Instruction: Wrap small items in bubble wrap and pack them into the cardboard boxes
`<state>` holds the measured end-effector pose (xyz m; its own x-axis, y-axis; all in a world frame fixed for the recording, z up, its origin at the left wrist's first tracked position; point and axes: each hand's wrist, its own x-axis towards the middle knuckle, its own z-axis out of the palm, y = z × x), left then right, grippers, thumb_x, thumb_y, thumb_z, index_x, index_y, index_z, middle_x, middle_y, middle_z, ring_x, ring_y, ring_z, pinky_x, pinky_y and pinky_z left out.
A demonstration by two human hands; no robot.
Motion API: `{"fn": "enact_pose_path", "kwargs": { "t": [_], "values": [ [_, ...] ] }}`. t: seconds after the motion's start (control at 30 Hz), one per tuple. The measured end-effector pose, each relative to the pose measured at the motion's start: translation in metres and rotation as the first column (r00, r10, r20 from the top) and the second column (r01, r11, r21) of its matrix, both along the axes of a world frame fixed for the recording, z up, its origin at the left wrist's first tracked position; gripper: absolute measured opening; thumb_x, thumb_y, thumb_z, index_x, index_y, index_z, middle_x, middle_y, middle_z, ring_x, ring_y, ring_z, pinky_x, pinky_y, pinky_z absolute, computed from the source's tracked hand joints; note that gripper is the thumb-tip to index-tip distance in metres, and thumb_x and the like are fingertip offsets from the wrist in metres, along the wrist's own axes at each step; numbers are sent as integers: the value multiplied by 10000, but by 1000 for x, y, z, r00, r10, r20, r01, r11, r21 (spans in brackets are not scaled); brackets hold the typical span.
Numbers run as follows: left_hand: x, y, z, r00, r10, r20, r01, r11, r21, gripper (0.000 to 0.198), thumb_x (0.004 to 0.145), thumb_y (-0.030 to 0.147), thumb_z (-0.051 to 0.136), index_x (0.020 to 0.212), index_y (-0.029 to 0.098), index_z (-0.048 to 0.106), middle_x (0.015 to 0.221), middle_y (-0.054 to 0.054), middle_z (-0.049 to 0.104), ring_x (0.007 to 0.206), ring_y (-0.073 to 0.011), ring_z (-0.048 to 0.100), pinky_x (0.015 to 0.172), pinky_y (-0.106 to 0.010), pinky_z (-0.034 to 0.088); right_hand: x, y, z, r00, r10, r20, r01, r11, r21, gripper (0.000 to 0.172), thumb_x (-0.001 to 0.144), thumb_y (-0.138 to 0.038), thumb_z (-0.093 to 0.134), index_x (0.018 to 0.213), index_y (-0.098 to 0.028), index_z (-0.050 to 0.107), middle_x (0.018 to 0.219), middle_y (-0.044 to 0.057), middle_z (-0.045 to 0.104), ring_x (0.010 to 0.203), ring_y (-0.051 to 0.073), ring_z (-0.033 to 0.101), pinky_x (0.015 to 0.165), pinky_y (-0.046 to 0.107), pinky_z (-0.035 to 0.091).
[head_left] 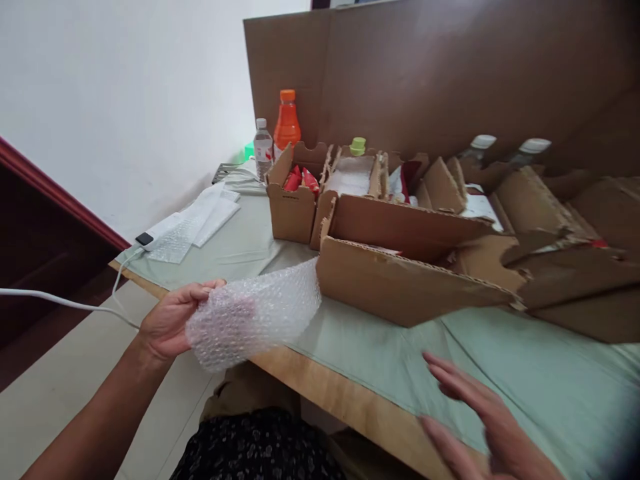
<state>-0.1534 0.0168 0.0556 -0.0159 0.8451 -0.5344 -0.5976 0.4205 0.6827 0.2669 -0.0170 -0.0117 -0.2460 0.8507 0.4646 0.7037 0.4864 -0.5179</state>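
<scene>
My left hand [173,319] pinches one end of a clear bubble wrap bag [260,313], thumb on top and the other fingers behind it. The bag extends to the right over the table's front edge, its far end by the corner of a long open cardboard box [400,277]. A faint pinkish patch shows through the plastic; I cannot tell whether it is my fingers or something inside. To the right, my right hand [480,420] hovers over the near edge of the table, thumb and fingers spread, holding nothing. Motion blurs it slightly.
More bubble wrap bags [175,240] lie at the table's left beside a white power strip [155,233] with its cable. Several cardboard bins [295,213] hold packets. Behind them stand an orange bottle [287,123], a clear bottle [263,150] and a tall cardboard panel [425,73].
</scene>
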Motion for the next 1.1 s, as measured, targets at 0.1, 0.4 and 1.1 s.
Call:
{"fn": "enact_pose_path", "kwargs": {
  "t": [0.1,0.4,1.1],
  "values": [
    [19,-6,-2,979,-197,43,197,980,12,64,563,161,692,621,144,670,618,-48,639,593,-173,642,618,-272,577,-48,0,29,991,134,-21,-133,991,34,674,979,-330,639,1586,-306,348,1623,107,426,1476,329,443,1137,516,489],
    [35,-40,-21,840,-534,95,524,845,109,138,616,261,735,588,173,632,584,-18,538,523,-126,480,508,-241,391,-97,33,43,804,594,-21,-577,771,-269,594,945,-333,684,1508,-286,500,1595,109,470,1531,307,348,1223,550,342],
    [43,-5,-20,284,-174,-943,843,513,160,354,847,292,670,1192,294,749,1002,-44,789,889,-231,733,586,-254,539,-62,29,45,861,442,-253,-447,419,-790,287,990,-423,575,820,-196,619,717,-28,577,645,129,502,581,234,365]
  ]
}}
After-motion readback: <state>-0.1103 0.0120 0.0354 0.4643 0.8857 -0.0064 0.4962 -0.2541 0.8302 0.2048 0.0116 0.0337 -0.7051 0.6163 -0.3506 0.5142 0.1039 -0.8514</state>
